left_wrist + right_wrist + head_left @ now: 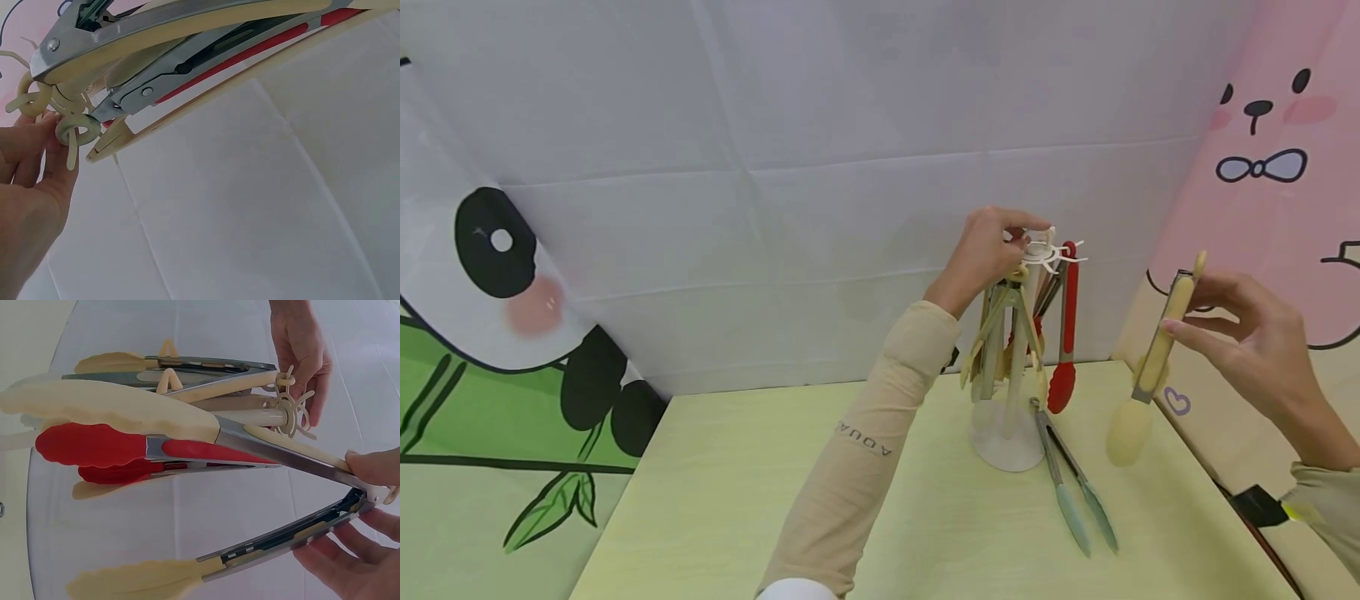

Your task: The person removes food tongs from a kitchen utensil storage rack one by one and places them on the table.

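A white utensil rack (1007, 443) with a round base and a ring of hooks on top stands on the table, tongs hanging from it. My left hand (988, 248) pinches the top of the rack among the hooks. Right of the rack, my right hand (1258, 337) holds pale yellow tongs (112, 411) near their hinged end, tips downward. Thumb and fingers sit on opposite arms of these tongs, which are spread apart in the right wrist view. Red-tipped tongs (1069, 308) hang on the rack's right side, and more yellow tongs (219, 385) hang beside them.
Grey-green tipped tongs (1078, 492) lie spread on the pale yellow table (760, 500), in front of the rack and to its right. A white cloth backdrop (775, 217) rises behind the table, with printed cartoon panels at both sides.
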The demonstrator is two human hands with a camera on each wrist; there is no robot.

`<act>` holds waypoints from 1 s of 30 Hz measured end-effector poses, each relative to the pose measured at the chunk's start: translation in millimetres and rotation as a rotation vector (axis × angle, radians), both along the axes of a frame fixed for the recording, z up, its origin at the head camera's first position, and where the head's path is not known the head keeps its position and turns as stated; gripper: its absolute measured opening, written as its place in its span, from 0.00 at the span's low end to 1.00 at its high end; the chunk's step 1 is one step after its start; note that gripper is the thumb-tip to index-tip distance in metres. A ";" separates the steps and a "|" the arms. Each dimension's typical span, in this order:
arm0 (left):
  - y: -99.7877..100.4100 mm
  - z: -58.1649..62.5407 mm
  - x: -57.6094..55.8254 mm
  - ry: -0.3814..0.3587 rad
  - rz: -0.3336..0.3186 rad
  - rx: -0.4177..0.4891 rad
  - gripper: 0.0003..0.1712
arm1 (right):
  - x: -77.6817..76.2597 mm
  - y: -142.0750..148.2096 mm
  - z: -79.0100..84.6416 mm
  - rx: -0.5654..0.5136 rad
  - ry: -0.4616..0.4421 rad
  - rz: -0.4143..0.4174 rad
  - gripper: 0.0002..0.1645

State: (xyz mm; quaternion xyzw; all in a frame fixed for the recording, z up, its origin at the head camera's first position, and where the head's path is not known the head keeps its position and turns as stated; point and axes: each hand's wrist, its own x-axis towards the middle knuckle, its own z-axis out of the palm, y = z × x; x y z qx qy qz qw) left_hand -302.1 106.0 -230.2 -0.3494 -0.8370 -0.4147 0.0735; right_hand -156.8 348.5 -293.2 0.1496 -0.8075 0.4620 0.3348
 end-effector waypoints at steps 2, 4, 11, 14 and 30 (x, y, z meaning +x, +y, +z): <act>-0.4 0.7 0.6 -0.011 0.001 -0.002 0.21 | -2.7 2.0 -2.9 -0.003 -0.016 0.001 0.29; -0.7 0.9 1.0 -0.015 0.001 -0.001 0.22 | -5.4 3.6 -6.1 -0.002 -0.032 -0.004 0.29; -0.4 0.4 0.1 -0.016 0.003 0.007 0.21 | -11.5 8.3 -17.5 0.078 -0.117 -0.102 0.27; -0.2 0.6 0.2 -0.014 0.003 0.008 0.21 | -13.3 9.5 -21.8 0.103 -0.139 -0.129 0.27; 0.2 -0.2 1.4 -0.013 0.008 0.017 0.23 | -22.5 22.1 -45.9 0.279 -0.183 -0.196 0.27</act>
